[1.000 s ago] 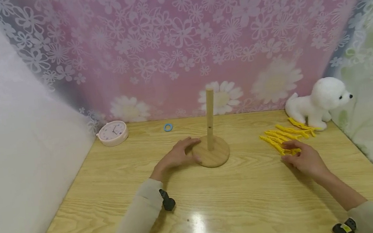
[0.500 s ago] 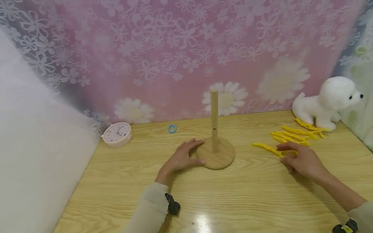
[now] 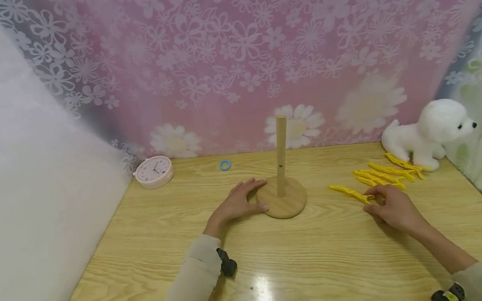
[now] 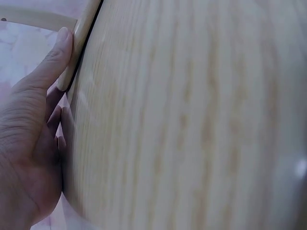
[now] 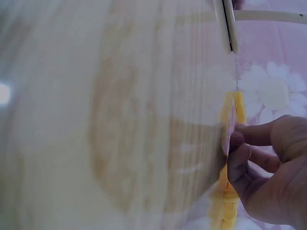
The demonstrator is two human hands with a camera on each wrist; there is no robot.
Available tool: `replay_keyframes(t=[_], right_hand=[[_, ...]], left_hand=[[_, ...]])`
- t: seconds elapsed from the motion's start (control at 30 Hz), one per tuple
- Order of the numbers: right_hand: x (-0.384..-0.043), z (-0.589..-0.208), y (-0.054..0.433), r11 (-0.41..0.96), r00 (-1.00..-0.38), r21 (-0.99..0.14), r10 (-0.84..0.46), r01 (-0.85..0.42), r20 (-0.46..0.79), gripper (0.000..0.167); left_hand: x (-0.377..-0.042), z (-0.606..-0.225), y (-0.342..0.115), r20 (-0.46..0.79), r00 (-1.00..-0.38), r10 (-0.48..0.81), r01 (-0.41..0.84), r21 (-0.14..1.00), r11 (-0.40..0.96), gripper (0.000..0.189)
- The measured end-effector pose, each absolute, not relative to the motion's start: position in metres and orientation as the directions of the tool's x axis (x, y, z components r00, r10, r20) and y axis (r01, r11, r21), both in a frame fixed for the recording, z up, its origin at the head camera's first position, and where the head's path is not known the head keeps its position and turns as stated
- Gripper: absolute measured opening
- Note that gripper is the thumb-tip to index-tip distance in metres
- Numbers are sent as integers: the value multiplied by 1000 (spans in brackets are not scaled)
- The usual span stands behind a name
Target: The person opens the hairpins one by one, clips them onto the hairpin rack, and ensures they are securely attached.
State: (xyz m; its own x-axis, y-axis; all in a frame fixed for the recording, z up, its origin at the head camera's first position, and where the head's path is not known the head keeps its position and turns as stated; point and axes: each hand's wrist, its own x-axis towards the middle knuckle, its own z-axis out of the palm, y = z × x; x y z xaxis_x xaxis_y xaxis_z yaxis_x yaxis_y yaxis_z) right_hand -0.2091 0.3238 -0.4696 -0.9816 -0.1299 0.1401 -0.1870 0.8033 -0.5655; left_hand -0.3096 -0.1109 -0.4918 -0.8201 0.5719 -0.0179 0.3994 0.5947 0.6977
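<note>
Left of centre on the table, my left hand [image 3: 237, 203] holds the rim of a wooden stand's round base [image 3: 291, 204], thumb on the near edge and fingers on the far edge. An upright wooden post [image 3: 282, 156] with a small hole rises from the base. In the left wrist view the thumb [image 4: 60, 50] lies against the base's edge. On the right, my right hand [image 3: 392, 208] pinches the near end of a yellow branch-shaped piece [image 3: 347, 191]. Several similar yellow pieces [image 3: 383, 175] lie just behind it. The right wrist view shows bent fingers [image 5: 240, 160] at yellow plastic [image 5: 240, 101].
A white plush dog [image 3: 431, 134] sits at the back right, touching the yellow pieces. A small blue ring [image 3: 225, 165] lies near the table's back edge, and a pink clock [image 3: 154, 172] stands at the back left. A flowered pink cloth [image 3: 233, 73] hangs behind the table [image 3: 321, 259].
The front yellow piece has shifted left and apart from the others, with my right hand at its end. My left hand stays on the base. The head view has shifted slightly.
</note>
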Motion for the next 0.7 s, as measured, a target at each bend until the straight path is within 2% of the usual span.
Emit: replay_keyframes(t=[0.23,0.53,0.7], right_hand=[[-206,-465,313,667,-981,-721,-148,-190,122,30],[-215,-453,290,675,-980,-711,-167,-196,112,31],[-223,-448,273,734,-970,-635,-191,-242,149,27]], left_hand=[[-310,-492,-110,-23,-825,565,392,696,601,84],[-311,-492,-110,-19,-817,576,400,701,591,84],[-310,-492,-110,-22,-827,561,381,713,589,83]])
